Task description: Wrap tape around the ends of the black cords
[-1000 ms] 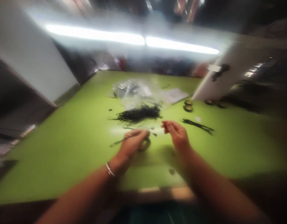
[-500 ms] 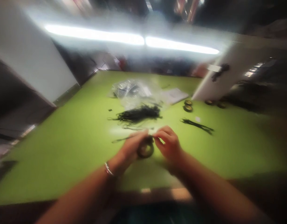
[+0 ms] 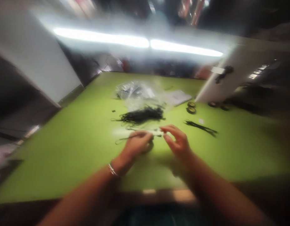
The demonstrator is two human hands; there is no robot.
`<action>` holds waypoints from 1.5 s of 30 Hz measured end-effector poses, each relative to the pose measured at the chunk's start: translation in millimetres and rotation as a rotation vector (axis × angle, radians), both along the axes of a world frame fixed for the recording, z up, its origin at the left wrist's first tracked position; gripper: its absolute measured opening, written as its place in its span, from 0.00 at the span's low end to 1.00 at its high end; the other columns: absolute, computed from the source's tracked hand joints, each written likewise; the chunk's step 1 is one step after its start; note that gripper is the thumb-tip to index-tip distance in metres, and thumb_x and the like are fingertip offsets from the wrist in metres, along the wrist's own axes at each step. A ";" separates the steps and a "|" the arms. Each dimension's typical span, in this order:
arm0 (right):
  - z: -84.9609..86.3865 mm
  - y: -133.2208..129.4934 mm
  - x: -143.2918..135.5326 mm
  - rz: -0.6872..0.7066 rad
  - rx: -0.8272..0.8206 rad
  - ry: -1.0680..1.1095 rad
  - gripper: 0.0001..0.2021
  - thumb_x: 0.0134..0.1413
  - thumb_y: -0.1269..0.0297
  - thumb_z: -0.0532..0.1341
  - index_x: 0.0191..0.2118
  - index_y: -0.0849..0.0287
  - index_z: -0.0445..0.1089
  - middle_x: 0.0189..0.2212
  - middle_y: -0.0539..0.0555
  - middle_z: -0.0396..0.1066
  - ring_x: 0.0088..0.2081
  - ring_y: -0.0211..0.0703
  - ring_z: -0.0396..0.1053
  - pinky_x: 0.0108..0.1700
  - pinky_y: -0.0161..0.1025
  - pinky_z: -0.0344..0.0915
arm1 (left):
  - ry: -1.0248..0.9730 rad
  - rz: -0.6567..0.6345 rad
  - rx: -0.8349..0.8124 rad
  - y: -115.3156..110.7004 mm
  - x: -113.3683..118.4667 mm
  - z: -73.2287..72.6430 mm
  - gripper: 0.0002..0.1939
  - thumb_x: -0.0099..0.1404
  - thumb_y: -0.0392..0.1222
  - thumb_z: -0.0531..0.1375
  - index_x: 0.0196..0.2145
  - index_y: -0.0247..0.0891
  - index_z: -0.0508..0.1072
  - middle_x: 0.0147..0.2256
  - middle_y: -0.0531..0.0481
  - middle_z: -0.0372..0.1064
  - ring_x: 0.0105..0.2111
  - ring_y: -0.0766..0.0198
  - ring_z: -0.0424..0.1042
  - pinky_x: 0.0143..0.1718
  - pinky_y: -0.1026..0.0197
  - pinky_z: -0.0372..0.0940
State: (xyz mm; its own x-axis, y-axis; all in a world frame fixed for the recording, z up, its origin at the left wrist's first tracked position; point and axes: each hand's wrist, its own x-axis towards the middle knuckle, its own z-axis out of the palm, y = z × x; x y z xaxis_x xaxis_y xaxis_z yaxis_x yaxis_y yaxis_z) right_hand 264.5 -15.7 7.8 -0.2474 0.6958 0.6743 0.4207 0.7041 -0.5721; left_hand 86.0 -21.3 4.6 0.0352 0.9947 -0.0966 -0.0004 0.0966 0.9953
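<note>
My left hand (image 3: 136, 142) is closed on a thin black cord (image 3: 122, 138), whose loop sticks out to the left and whose short dark end pokes out to the right. Under the palm, a dark roll of tape (image 3: 149, 147) shows only in part, mostly covered by the fingers. Just right of the cord's end is my right hand (image 3: 178, 139), its thumb and index finger apart. A small dark spot shows by its index fingertip, too blurred to name.
On the green table (image 3: 88, 163), a heap of black cords (image 3: 142, 115) lies beyond my hands, with a clear plastic bag (image 3: 135, 91) behind it. At right are a small cord bundle (image 3: 200, 127), tape rolls (image 3: 191, 110) and a white panel (image 3: 215, 83).
The roll of tape has turned from facing me to mostly hidden under my left hand. My right hand has moved slightly right, its fingers parting, and the cord's end now shows.
</note>
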 end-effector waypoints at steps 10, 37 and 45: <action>-10.3 -2.5 -12.8 -0.125 0.022 -0.137 0.06 0.52 0.75 0.58 0.28 0.58 0.67 0.26 0.51 0.66 0.32 0.41 0.64 0.36 0.40 0.64 | 0.145 -0.026 0.190 -3.9 5.6 0.8 0.13 0.57 0.48 0.64 0.26 0.34 0.76 0.25 0.49 0.71 0.27 0.64 0.67 0.29 0.64 0.62; -8.8 1.1 -4.4 0.004 0.083 -0.316 0.07 0.60 0.72 0.55 0.30 0.58 0.65 0.27 0.53 0.65 0.32 0.42 0.61 0.35 0.39 0.61 | -0.106 -0.211 -0.011 -0.6 1.6 2.3 0.14 0.55 0.49 0.65 0.24 0.34 0.73 0.17 0.55 0.59 0.18 0.72 0.54 0.19 0.66 0.48; -1.3 -2.4 -0.9 -0.009 0.345 -0.478 0.08 0.61 0.74 0.54 0.32 0.58 0.67 0.27 0.53 0.65 0.35 0.44 0.59 0.40 0.41 0.62 | -0.315 -0.251 -0.183 4.5 -6.0 3.9 0.14 0.55 0.47 0.65 0.23 0.32 0.73 0.22 0.51 0.66 0.20 0.71 0.58 0.21 0.66 0.52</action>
